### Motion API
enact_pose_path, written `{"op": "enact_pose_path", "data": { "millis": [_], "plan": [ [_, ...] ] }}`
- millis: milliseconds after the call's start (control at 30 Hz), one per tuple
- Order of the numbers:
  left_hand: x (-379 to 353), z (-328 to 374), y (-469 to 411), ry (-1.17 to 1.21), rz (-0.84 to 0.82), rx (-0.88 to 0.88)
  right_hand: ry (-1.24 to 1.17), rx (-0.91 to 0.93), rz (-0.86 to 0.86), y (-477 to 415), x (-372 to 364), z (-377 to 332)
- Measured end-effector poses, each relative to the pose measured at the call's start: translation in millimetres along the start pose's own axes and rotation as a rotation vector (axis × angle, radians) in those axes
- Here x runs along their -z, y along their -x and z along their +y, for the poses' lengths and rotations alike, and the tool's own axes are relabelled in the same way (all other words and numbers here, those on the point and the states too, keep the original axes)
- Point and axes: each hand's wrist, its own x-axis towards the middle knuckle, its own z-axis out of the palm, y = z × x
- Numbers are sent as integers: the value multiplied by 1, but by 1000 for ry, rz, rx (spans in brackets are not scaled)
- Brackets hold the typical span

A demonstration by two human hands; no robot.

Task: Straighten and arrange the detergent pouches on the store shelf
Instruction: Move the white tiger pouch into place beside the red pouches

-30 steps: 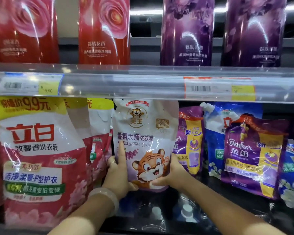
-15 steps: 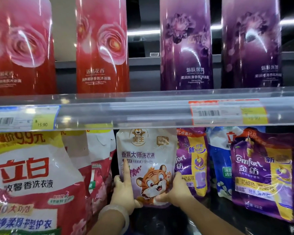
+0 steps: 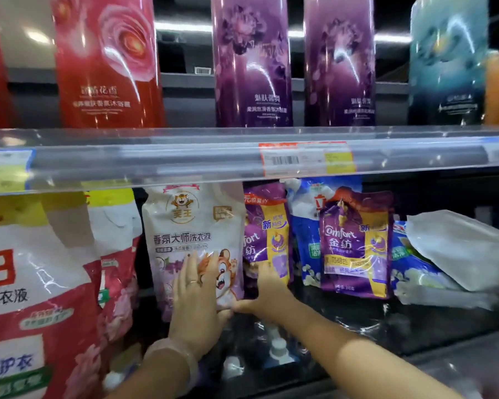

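Lower store shelf with detergent pouches, seen from the head camera. The landmark is the white tiger pouch, which stands upright at the centre of the row, its top edge hidden behind the clear price rail. The left hand lies flat against the lower front of the tiger pouch, fingers spread and pointing upward, a ring on one finger and a pale bracelet at the wrist; its grip is spread, not pinching. The right hand is at the lower right corner of the tiger pouch, thumb touching that corner; whether its grip is spread or pressed together cannot be told, since the fingers are blurred. Just right of the tiger pouch stands a purple Comfort pouch, then a blue pouch partly covered by a second purple Comfort pouch, and farther right a white pouch lying flat. Left of the tiger pouch stand red-and-white pouches. Above the rail, tall red, purple and teal packs stand in line.
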Motion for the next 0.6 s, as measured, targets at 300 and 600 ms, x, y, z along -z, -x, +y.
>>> {"op": "enact_pose_path", "data": {
  "millis": [300, 600],
  "plan": [
    [-46, 117, -8, 469, -157, -260, 151, -215, 242, 84, 115, 58],
    [-73, 256, -23, 525, -242, -408, 147, -433, 526, 147, 250, 144]
  ]
}}
